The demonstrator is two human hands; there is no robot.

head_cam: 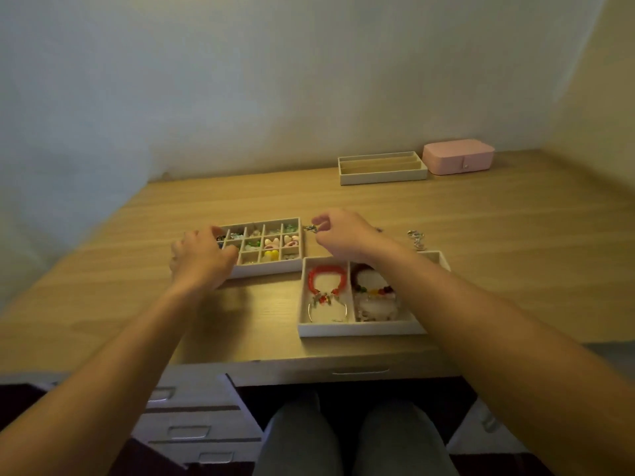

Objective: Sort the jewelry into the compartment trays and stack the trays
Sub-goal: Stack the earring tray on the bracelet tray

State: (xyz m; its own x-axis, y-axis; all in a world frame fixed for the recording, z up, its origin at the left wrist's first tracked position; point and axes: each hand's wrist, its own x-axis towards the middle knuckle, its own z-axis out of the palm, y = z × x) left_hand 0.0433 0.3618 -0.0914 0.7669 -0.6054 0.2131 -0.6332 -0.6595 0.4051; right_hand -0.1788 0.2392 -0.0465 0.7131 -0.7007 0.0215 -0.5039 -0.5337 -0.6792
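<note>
At the left, the left hand [202,259] lay over the near-left end of the grid tray [271,270]. Its fingers were curled, but the blur meant I could not tell whether it gripped the tray or only rested there. Most of the grid tray's visible cells already held beads and small pieces.

Just beyond that tray's far right corner, the right hand [343,235] pinched a small silver piece [311,229] between thumb and fingertips, above the table [515,286]. That piece was not yet in any tray.

Nearer, the bracelet tray [357,329] held a red bracelet [326,274] in 1 section and beaded bracelets [374,290] in the next; the forearm hid the rest. A silver chain [416,239] lay loose on the table behind it.

At the back right, the long-slot tray [381,178] looked unfilled, beside a pink box [458,159].

Judgement: sorting was well advanced, with at least 2 pieces outstanding. All 3 trays stood apart, so stacking had not begun.
</note>
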